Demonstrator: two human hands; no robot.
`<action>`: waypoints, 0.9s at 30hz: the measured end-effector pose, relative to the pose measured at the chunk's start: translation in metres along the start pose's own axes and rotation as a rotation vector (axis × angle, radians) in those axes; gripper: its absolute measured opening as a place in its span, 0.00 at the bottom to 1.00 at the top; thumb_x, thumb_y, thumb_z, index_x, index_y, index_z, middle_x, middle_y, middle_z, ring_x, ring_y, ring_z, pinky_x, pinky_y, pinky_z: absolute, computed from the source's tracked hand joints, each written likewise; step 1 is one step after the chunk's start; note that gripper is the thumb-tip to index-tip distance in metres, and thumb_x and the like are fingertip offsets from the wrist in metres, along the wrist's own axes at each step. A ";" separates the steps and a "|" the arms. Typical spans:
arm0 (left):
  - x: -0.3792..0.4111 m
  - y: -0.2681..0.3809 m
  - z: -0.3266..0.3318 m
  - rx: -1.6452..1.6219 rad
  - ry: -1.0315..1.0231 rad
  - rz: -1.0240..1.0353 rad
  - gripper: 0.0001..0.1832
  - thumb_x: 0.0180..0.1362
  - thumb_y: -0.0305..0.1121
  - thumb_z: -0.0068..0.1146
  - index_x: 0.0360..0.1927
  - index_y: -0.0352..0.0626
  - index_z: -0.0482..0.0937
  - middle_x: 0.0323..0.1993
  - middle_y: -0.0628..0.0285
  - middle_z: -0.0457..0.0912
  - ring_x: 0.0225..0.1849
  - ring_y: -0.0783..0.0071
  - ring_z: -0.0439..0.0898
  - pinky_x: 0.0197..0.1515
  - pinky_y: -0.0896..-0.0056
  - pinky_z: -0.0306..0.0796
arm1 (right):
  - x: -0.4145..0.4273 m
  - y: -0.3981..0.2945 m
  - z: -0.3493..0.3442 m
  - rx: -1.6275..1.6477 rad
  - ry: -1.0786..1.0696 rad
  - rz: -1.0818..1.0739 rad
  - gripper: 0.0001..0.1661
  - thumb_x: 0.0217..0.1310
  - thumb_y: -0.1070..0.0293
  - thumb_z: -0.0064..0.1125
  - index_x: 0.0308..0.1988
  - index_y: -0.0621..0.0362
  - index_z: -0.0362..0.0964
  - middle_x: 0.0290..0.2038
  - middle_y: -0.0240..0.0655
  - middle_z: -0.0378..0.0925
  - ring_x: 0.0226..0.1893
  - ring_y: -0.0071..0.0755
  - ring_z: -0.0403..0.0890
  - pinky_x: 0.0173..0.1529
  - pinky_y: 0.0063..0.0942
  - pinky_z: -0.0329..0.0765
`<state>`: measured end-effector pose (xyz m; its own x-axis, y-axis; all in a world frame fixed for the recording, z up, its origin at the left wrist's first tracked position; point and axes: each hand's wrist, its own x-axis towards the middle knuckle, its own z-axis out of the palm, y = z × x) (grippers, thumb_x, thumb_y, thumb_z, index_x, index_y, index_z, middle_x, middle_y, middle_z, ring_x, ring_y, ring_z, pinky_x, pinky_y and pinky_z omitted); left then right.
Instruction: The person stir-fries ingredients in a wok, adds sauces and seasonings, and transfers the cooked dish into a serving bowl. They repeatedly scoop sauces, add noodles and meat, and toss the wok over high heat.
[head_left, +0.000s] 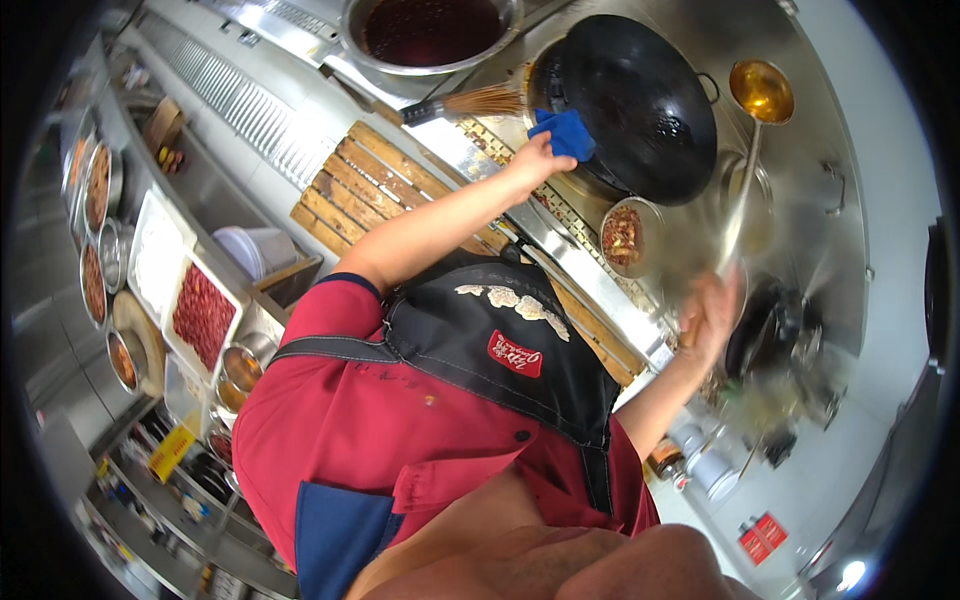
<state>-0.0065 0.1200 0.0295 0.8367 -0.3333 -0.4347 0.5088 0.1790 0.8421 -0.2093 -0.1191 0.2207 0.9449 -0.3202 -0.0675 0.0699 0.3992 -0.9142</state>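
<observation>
My left hand (541, 163) grips the near edge of a black wok (637, 105) through a folded blue cloth (564, 135). The wok is tilted over the stove, with a wet sheen inside. My right hand (709, 311), blurred, is closed around the handle of a long metal ladle (750, 172). Amber liquid lies in the ladle's bowl, to the right of the wok. A bristle brush (480, 103) lies left of the wok. Between my hands stands a metal bowl of reddish chopped food (624, 236).
A large steel basin of dark liquid (433, 34) stands beyond the brush. Slatted wooden boards (375, 176) lie below the stove edge. A counter at left carries a white tray of red meat (202, 316) and several bowls. A metal container (750, 199) sits behind the ladle handle.
</observation>
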 end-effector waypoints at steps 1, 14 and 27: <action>-0.017 -0.007 -0.003 -0.016 -0.004 -0.033 0.50 0.47 0.34 0.72 0.69 0.29 0.52 0.60 0.51 0.70 0.62 0.67 0.68 0.61 0.71 0.64 | 0.008 0.029 -0.032 0.214 -0.108 0.045 0.36 0.63 0.79 0.52 0.68 0.57 0.51 0.39 0.43 0.75 0.20 0.21 0.72 0.15 0.14 0.67; -0.245 -0.072 -0.010 -0.320 0.298 0.088 0.37 0.55 0.25 0.63 0.66 0.30 0.59 0.59 0.51 0.72 0.60 0.68 0.73 0.63 0.69 0.68 | 0.073 0.074 -0.170 -0.802 -0.116 -0.126 0.34 0.63 0.76 0.53 0.66 0.58 0.54 0.28 0.37 0.75 0.15 0.20 0.68 0.15 0.19 0.66; -0.386 -0.070 0.030 0.082 0.309 0.509 0.37 0.64 0.42 0.57 0.68 0.30 0.56 0.54 0.50 0.77 0.50 0.69 0.80 0.53 0.71 0.74 | -0.134 0.120 0.086 -0.225 -0.924 0.377 0.36 0.66 0.76 0.49 0.68 0.57 0.43 0.35 0.38 0.73 0.19 0.22 0.71 0.20 0.21 0.72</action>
<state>-0.3711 0.2078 0.1479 0.9975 0.0621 -0.0330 0.0220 0.1691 0.9853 -0.2998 0.0453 0.1543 0.7767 0.6186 -0.1183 -0.2543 0.1362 -0.9575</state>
